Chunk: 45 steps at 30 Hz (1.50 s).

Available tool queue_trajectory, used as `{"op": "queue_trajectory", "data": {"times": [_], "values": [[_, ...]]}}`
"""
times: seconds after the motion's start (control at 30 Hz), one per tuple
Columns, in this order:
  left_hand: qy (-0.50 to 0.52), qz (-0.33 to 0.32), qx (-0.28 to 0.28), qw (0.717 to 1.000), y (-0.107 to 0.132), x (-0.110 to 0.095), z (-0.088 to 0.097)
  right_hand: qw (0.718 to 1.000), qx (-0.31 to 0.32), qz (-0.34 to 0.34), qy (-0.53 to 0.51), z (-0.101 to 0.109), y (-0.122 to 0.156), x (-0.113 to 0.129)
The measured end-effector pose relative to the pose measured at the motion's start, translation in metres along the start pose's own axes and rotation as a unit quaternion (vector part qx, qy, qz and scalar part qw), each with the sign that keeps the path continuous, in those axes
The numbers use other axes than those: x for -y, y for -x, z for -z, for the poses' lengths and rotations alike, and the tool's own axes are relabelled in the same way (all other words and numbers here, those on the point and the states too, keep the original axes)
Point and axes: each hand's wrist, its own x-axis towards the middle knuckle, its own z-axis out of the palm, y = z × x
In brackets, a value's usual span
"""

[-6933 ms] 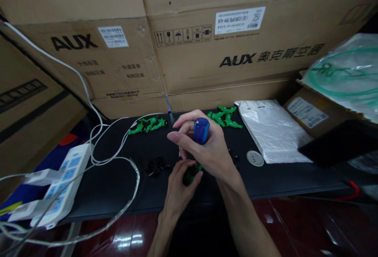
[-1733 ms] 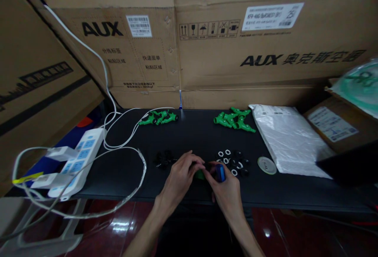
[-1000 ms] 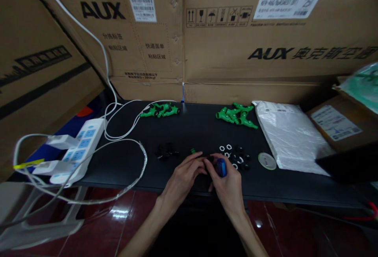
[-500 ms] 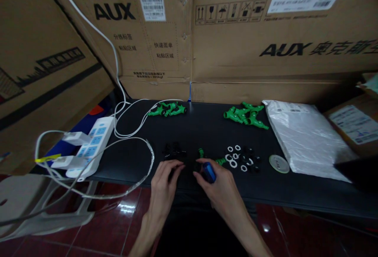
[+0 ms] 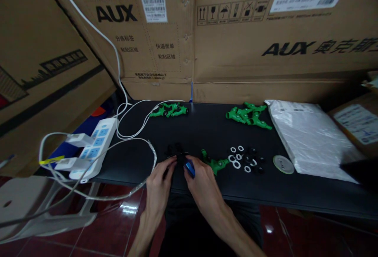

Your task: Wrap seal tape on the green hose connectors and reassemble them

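My left hand [image 5: 161, 174] is closed in a pinch beside a small pile of black parts [image 5: 174, 148]. Whatever its fingertips hold is too dark to make out. Fingers of my right hand [image 5: 202, 178] wrap round a small blue object [image 5: 189, 168], its far end lost against black pieces near my left fingertips. Just right of that hand lies a green branched fitting [image 5: 217, 165], partly covered by it. Several white rings [image 5: 236, 164] and black rings [image 5: 260, 169] are scattered farther right.
Green branched fittings lie in two groups, one at back left [image 5: 168, 110] and one at back right [image 5: 249, 115]. A power strip [image 5: 97, 141] with white cables stands left. A round disc [image 5: 283, 164] and a white wrapped package [image 5: 310, 143] lie right. Cardboard boxes [image 5: 230, 60] wall the back.
My right hand has moved left with the blue object, close to my left hand. More of the green fitting now shows. The view has shifted slightly.
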Motion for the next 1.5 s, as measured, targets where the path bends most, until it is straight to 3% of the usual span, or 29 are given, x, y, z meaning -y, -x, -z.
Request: {"op": "queue_trajectory", "data": {"times": [0.13,0.3,0.37,0.47,0.6,0.77,0.87,1.13,1.37,1.5], "values": [[0.009,-0.004,-0.015,1.0,0.005,-0.009,0.003,0.999,-0.008,-0.004,-0.039,0.031,0.01,0.006],[0.037,-0.063,0.072,0.995,0.009,-0.015,0.002,0.988,-0.054,-0.053,-0.135,0.099,0.018,0.016],[0.038,-0.058,0.08,0.994,0.007,-0.016,0.0,0.963,-0.1,-0.058,-0.243,0.121,0.018,0.02],[0.046,-0.049,0.072,0.995,0.002,-0.019,-0.006,0.904,-0.192,0.002,-0.382,0.138,0.012,0.03],[0.078,-0.039,0.092,0.992,-0.013,-0.037,-0.018,0.853,-0.244,0.072,-0.456,0.141,-0.003,0.045],[0.157,-0.011,0.195,0.968,-0.036,-0.055,-0.041,0.826,-0.222,0.12,-0.504,0.133,-0.025,0.056],[0.191,0.003,0.22,0.957,-0.041,-0.055,-0.052,0.814,-0.206,0.147,-0.523,0.129,-0.037,0.059],[0.2,0.058,0.246,0.947,-0.041,-0.053,-0.053,0.807,-0.195,0.156,-0.535,0.134,-0.047,0.067],[0.211,0.072,0.251,0.942,-0.042,-0.054,-0.054,0.826,-0.191,0.156,-0.507,0.132,-0.05,0.063],[0.219,0.079,0.253,0.939,-0.041,-0.053,-0.055,0.816,-0.19,0.151,-0.525,0.128,-0.052,0.06]]}}
